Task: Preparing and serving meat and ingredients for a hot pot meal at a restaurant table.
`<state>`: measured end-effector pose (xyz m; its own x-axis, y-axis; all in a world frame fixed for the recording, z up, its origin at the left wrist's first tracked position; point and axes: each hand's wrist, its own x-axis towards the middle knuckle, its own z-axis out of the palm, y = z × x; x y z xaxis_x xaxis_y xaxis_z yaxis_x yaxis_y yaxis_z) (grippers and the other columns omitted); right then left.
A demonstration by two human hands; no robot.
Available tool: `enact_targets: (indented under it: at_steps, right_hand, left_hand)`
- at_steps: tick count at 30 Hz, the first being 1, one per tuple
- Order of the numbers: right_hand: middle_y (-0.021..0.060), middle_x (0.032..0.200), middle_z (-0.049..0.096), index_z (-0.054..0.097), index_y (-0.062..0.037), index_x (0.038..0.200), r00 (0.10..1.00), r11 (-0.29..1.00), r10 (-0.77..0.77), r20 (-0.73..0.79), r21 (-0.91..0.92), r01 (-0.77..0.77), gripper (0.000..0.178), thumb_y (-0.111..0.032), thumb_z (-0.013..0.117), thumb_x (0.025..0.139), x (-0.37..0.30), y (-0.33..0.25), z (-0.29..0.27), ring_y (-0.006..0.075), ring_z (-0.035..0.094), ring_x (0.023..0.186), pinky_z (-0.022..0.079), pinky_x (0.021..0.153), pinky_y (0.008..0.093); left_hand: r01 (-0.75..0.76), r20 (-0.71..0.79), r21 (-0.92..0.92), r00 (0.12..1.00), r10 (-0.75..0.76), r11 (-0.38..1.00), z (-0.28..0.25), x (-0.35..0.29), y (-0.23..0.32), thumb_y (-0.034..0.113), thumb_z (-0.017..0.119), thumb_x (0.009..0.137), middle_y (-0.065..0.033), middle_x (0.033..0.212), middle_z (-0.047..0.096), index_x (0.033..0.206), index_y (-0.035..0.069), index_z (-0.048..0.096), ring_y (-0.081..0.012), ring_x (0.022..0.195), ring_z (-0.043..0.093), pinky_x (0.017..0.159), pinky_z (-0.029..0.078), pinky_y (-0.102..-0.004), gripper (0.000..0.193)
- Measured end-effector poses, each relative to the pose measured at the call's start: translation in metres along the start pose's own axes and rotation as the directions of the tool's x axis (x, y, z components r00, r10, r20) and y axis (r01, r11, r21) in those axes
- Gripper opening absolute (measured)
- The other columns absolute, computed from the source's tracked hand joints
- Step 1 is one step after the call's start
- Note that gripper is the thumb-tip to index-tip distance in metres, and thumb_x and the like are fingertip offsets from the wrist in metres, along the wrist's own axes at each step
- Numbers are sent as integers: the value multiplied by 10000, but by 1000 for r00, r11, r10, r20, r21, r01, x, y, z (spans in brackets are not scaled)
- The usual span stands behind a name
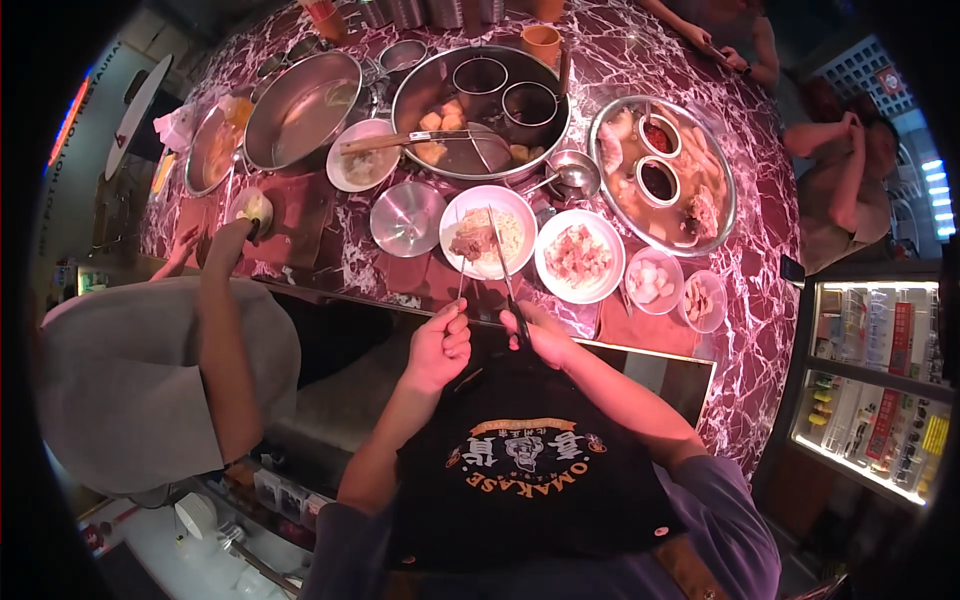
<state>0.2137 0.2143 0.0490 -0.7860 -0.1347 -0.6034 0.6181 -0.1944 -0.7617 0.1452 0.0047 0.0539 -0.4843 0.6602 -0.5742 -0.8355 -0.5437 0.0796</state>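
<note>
On the left, a co-worker (160, 380) in a pale top has an arm stretched toward a small bowl (236, 208) on the marbled tabletop (350, 262). Next comes a big metal pot (290, 125), then a strainer (375, 144), its wooden handle lying across a white bowl (350, 178) and its net over a round dark pot (398, 110). Nearest me, the left hand (440, 347) is closed on a thin metal tool (461, 286); its tip reaches the meat (474, 242) lying on noodles in a noodle bowl (485, 192). The right hand (540, 338) grips black-handled scissors (514, 308), blades angled over that same meat; whether they touch it, I can't tell. Just right sits a bowl of chopped meat (577, 262), with a wide pan (622, 188) beyond it, then two small clear bowls (655, 308), side by side.
</note>
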Motion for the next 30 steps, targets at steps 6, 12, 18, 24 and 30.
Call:
enact_targets:
  at_steps: [6,12,18,24,30]
  right_hand:
    - [156,1039,636,540,25,1129,971,910,-157,-181,-408,71,646,-546,662,854,-5,25,6,276,645,831,495,744,382]
    - [219,834,655,621,7,1011,917,794,-197,-346,-605,-58,588,-544,704,820,-7,41,1,358,660,867,485,790,436]
    - [227,878,657,594,16,1010,916,803,-185,-356,-592,-69,625,-572,689,819,-15,50,5,383,655,876,486,788,439]
    - [239,983,652,503,26,1107,895,648,-214,-391,-743,-169,781,-665,660,780,-17,21,6,401,657,922,498,805,458]
    - [224,906,663,515,-4,1018,877,565,-256,-407,-799,-206,656,-591,689,783,-5,10,4,390,662,885,499,785,474]
  left_hand:
    - [73,-128,101,990,-60,992,-11,4,12,147,530,988,33,637,434,1069,54,603,-49,442,353,378,269,-194,144]
    - [84,-164,230,985,-46,970,-11,8,20,165,562,972,40,646,453,1051,56,614,-40,440,359,383,267,-193,144]
    - [77,-147,220,988,-46,973,-12,10,29,163,555,976,34,636,459,1053,53,618,-43,430,367,370,267,-191,148]
    - [73,-29,235,997,-68,969,-18,5,37,144,536,978,26,632,461,1065,45,619,-46,427,375,358,272,-193,156]
    - [127,-71,275,991,-112,953,-22,4,41,128,504,986,23,637,462,1118,33,603,-44,424,358,357,270,-193,191]
